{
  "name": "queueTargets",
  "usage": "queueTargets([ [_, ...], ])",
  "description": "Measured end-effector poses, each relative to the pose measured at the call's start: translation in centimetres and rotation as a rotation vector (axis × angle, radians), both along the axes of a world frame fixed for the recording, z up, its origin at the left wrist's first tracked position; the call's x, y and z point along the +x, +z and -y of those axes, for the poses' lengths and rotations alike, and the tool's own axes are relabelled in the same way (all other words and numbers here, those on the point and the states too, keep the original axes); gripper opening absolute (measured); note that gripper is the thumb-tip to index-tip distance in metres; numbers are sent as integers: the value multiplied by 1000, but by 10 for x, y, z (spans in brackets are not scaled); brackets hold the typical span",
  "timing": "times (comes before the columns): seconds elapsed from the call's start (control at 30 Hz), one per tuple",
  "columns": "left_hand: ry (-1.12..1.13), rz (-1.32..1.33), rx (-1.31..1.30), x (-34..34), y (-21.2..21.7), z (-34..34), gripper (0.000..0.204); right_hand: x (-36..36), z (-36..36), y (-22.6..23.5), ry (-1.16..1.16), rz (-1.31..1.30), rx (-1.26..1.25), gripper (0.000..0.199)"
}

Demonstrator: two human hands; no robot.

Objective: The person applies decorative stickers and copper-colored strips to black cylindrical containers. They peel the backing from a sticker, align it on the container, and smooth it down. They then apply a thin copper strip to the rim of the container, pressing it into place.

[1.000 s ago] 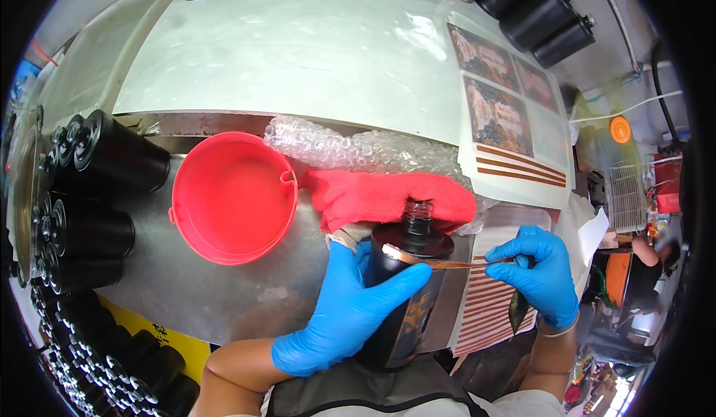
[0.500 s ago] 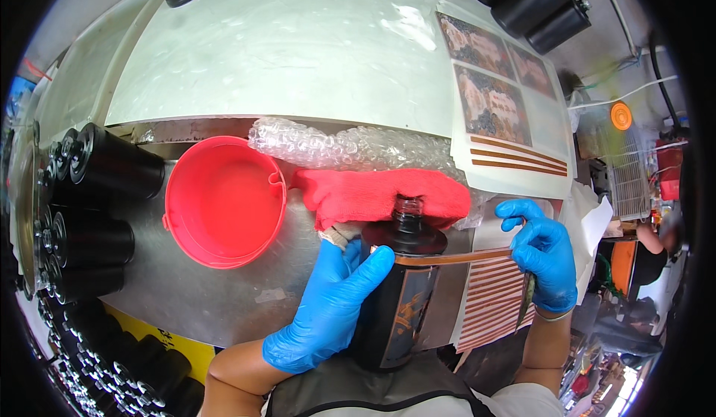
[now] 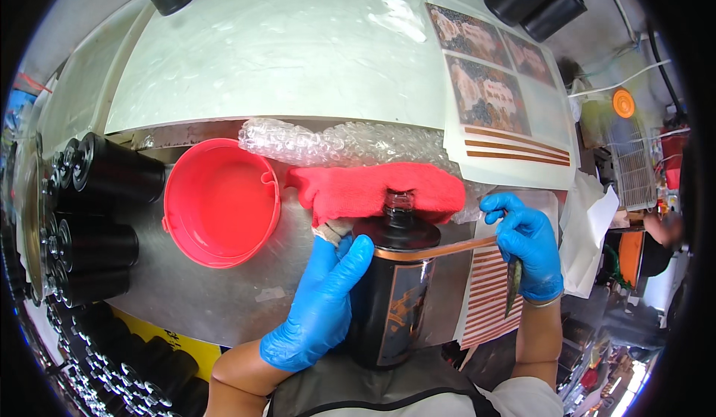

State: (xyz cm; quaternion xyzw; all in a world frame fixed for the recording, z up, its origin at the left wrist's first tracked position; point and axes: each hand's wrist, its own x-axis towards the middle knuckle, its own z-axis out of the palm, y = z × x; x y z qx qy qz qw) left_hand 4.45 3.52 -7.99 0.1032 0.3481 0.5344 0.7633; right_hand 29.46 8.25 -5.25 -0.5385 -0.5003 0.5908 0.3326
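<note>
A black bottle (image 3: 367, 312) with a threaded neck and a framed panel on its front stands upright near my body, its neck against a red cloth (image 3: 350, 192). My left hand (image 3: 313, 309), in a blue glove, is closed round the bottle's left side, thumb near its shoulder. From there a thin brown strip (image 3: 455, 248) runs along the shoulder and stretches off to the right. My right hand (image 3: 529, 244), also gloved in blue, pinches the strip's free end. A narrow, dark, blade-like tool (image 3: 513, 286) hangs down from that same hand.
A red bucket (image 3: 173, 230) stands left of the cloth, with bubble wrap (image 3: 335, 142) behind. Sheets of brown strips (image 3: 481, 312) and of printed pictures (image 3: 548, 111) lie at the right. Black bottles (image 3: 123, 169) crowd the left side; more line the far edge.
The bottle and both hands have shifted slightly left. My right hand is a little higher, so the strip slopes up more steeply toward it. Both grips look the same.
</note>
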Motion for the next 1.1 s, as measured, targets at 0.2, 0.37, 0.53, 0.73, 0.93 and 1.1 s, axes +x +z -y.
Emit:
queueTargets([
  [0.2,39,-19,-11,1,-6,4,47,-1,0,-27,-40,-18,-45,6],
  [0.37,42,-115,-97,0,-16,11,50,-4,2,-40,-73,-26,5,21],
  [0.53,-114,-1313,554,18,20,38,90,-1,3,-38,-76,-89,-8,25],
  [0.73,-166,-1466,645,24,16,41,87,4,7,-37,-58,-180,-15,5],
  [0.93,-171,-796,372,17,-3,35,101,-10,15,-22,-48,-236,21,8],
  [1.1,-222,-646,270,12,-11,31,104,-16,13,-19,-69,-269,56,8],
])
